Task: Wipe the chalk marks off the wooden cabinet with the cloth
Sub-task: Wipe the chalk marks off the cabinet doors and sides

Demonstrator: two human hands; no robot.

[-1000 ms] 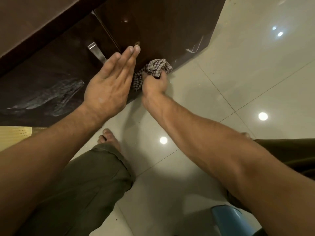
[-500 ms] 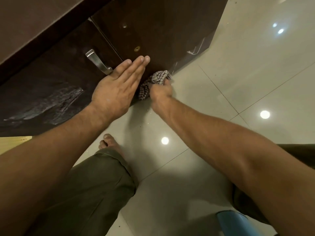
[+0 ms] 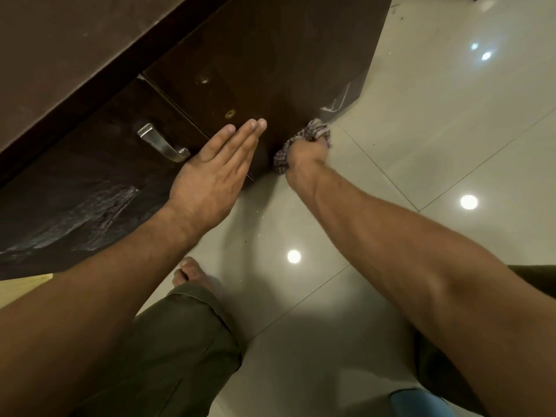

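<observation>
A dark brown wooden cabinet [image 3: 285, 55] stands on the floor ahead of me. White chalk lines [image 3: 337, 105] show near its lower right corner. My right hand [image 3: 307, 155] grips a bunched checked cloth [image 3: 313, 132] and presses it against the cabinet's bottom edge, just left of those lines. My left hand [image 3: 216, 170] lies flat on the cabinet door with straight fingers, below a small round keyhole [image 3: 230, 113].
A metal handle [image 3: 161, 142] sticks out of the left door, beside my left hand. Pale smears [image 3: 84, 215] cover the lower left door. Glossy tiled floor [image 3: 451, 145] spreads to the right. My bare foot [image 3: 192, 275] and knee are below; a blue object [image 3: 412, 401] sits bottom right.
My right hand has carried the cloth down and to the right along the cabinet's bottom, closer to the chalk lines. My left hand stays flat on the door.
</observation>
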